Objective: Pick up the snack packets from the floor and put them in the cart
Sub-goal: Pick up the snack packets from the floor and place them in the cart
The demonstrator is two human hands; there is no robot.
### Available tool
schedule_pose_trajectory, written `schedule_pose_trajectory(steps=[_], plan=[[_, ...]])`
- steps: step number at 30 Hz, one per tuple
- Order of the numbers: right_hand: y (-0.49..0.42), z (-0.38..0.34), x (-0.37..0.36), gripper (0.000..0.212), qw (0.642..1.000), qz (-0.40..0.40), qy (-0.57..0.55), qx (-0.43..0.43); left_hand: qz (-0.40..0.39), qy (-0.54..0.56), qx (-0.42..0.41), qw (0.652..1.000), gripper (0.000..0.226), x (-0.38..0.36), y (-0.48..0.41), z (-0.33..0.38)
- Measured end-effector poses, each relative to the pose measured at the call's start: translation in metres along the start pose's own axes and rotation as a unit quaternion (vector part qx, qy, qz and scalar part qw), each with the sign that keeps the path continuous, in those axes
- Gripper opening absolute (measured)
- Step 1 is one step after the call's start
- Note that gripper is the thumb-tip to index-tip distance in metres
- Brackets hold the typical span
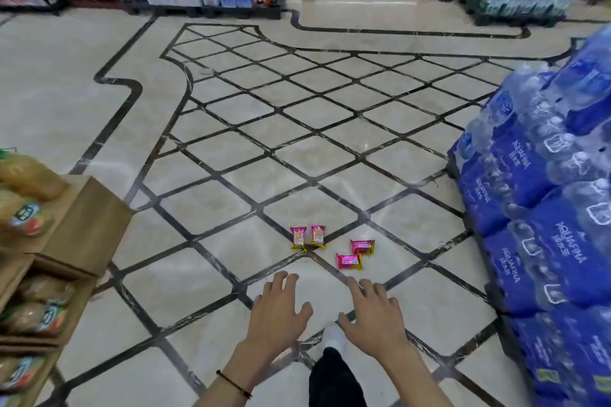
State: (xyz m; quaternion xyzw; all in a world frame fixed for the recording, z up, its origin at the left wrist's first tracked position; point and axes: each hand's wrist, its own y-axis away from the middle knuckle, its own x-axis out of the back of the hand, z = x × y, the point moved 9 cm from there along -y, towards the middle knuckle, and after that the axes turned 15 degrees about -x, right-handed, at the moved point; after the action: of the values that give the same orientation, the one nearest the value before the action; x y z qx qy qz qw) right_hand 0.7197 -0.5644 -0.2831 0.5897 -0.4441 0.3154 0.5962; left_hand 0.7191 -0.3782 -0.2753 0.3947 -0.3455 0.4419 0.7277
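Observation:
Several small pink-and-yellow snack packets lie on the tiled floor ahead of me. Two stand side by side, one (298, 237) on the left and one (317, 236) beside it. Two more lie flat to the right, one (362, 246) farther and one (349, 261) nearer. My left hand (277, 311) and my right hand (372, 312) are stretched forward, palms down, fingers spread, holding nothing. Both hands hover short of the packets. No cart is in view.
Stacked blue packs of bottled water (542, 208) rise on the right. A cardboard display with juice bottles (39, 241) stands on the left. My dark trouser leg and white shoe (334, 340) are below my hands. More shelves and water packs line the far end.

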Motion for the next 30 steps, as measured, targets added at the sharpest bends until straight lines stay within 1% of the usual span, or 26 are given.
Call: schedule_pose_trajectory(steps=[4,7,11,14,18,22,25,27,30], plan=[[-0.072,-0.006,0.016,0.069,0.999,-0.011,0.021,0.026,-0.018,0.006,0.025,1.0,0.06,0.009,-0.071,-0.007],[-0.122,-0.012,0.027,0.065,0.999,-0.019,0.036,0.036,-0.006,0.012,0.035,0.999,0.057,0.021,-0.121,-0.014],[-0.179,-0.018,0.035,0.061,0.999,-0.026,0.038,0.013,0.017,0.039,0.065,0.997,0.053,0.037,-0.175,-0.035],[-0.221,-0.027,0.031,0.058,0.998,-0.039,0.048,0.0,0.011,0.045,0.076,0.996,0.051,0.044,-0.216,-0.057],[-0.275,-0.045,0.013,0.051,0.996,-0.051,0.075,-0.02,-0.003,0.083,0.088,0.993,0.049,0.035,-0.274,-0.095],[-0.325,-0.061,-0.003,0.05,0.996,-0.056,0.055,-0.049,-0.03,0.097,0.086,0.991,0.049,0.017,-0.332,-0.128],[-0.364,-0.068,-0.016,0.042,0.995,-0.071,0.028,-0.071,-0.05,0.082,0.09,0.991,0.049,0.004,-0.37,-0.15],[-0.391,-0.07,-0.027,0.04,0.994,-0.073,0.001,-0.085,-0.053,0.088,0.109,0.989,0.047,-0.006,-0.39,-0.166],[-0.429,-0.069,-0.053,0.042,0.99,-0.082,-0.027,-0.108,-0.052,0.104,0.142,0.983,0.046,-0.028,-0.417,-0.192]])
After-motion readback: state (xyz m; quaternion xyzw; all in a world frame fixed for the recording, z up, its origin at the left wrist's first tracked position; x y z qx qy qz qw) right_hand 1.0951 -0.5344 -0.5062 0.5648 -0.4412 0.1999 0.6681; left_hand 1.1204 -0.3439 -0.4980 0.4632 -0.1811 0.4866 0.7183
